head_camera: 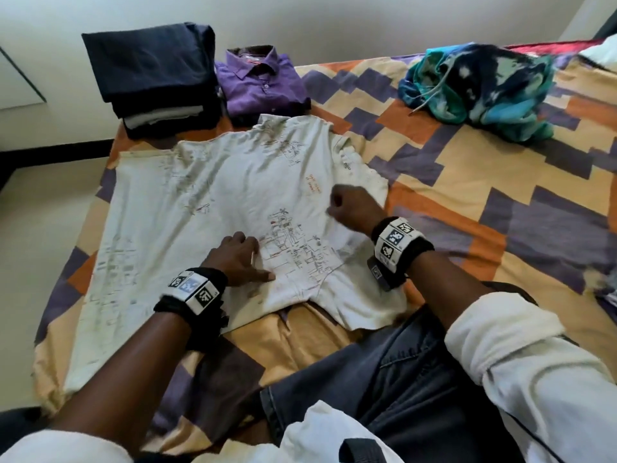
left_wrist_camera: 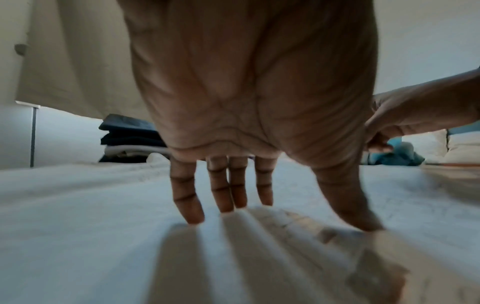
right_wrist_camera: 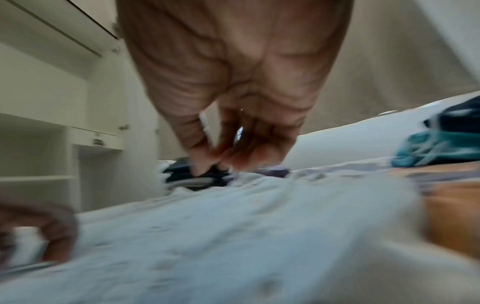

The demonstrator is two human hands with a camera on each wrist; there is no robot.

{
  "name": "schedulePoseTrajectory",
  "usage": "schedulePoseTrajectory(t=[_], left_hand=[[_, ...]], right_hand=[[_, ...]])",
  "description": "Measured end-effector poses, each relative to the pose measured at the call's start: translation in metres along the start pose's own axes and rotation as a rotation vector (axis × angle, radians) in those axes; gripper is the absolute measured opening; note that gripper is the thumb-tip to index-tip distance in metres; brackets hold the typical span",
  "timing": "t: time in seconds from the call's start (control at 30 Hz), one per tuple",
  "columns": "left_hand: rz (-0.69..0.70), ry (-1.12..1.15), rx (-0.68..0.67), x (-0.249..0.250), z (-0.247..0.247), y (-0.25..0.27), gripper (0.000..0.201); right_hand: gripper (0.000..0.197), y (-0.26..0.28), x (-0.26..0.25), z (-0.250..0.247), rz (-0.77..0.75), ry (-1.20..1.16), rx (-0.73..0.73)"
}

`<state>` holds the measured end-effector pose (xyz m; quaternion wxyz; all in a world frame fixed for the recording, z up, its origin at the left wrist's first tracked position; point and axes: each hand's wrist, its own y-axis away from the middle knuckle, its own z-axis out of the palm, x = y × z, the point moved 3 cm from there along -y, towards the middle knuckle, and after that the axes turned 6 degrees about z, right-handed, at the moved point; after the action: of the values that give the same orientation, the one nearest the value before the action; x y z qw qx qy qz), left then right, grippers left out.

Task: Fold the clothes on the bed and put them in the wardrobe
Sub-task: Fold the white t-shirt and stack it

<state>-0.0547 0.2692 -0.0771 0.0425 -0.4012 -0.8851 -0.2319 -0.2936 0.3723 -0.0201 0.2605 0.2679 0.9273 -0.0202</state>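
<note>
The left hand (head_camera: 238, 259) presses flat, fingers spread, on the white shirt (head_camera: 207, 208) spread on the bed (head_camera: 484, 168). The right hand (head_camera: 354, 208), fingers curled, grip narrow, pinches its cloth. Beyond: dark stack (head_camera: 157, 75), purple shirt (head_camera: 260, 81), teal hoodie (head_camera: 480, 88).

bedsheet with orange, purple and cream block pattern (head_camera: 467, 168) covers the mattress; white plain wall (head_camera: 334, 18) behind it; pale floor (head_camera: 43, 208) to the left with a black skirting strip (head_camera: 56, 150) along the wall base; white pillows (left_wrist_camera: 457, 148) at the far right end; white open shelving with drawers (right_wrist_camera: 52, 144) beside the bed
</note>
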Motion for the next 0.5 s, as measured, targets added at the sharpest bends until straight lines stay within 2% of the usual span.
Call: schedulePoseTrajectory(t=[0.03, 0.1, 0.13, 0.17, 0.2, 0.27, 0.37, 0.47, 0.5], left_hand=[[0.008, 0.046, -0.025, -0.007, 0.000, 0.012, 0.083], [-0.026, 0.036, -0.138, -0.029, 0.004, 0.042, 0.095], [-0.067, -0.020, -0.203, -0.042, 0.008, 0.060, 0.104], [-0.109, -0.076, -0.247, -0.056, 0.015, 0.078, 0.110], [-0.147, -0.114, -0.262, -0.069, 0.021, 0.095, 0.110], [-0.186, -0.143, -0.201, -0.084, 0.032, 0.117, 0.101], [-0.244, -0.180, -0.069, -0.095, 0.039, 0.133, 0.096], [-0.294, -0.208, 0.161, -0.103, 0.037, 0.138, 0.078], [-0.325, -0.237, 0.197, -0.105, 0.034, 0.142, 0.070]], right_hand=[[0.024, 0.012, -0.018, 0.016, -0.107, 0.010, -0.183], [0.031, 0.043, -0.039, 0.049, -0.239, 0.190, -0.519], [0.041, 0.055, -0.040, 0.065, -0.285, 0.346, -0.598], [0.057, 0.065, -0.039, 0.077, -0.336, 0.490, -0.614], [0.069, 0.070, -0.036, 0.085, -0.357, 0.587, -0.588], [0.074, 0.072, -0.031, 0.088, -0.352, 0.647, -0.527], [0.062, 0.073, -0.027, 0.085, -0.332, 0.779, -0.409], [0.042, 0.078, -0.020, 0.078, -0.270, 0.813, -0.214], [0.039, 0.078, -0.017, 0.075, -0.241, 0.812, -0.182]])
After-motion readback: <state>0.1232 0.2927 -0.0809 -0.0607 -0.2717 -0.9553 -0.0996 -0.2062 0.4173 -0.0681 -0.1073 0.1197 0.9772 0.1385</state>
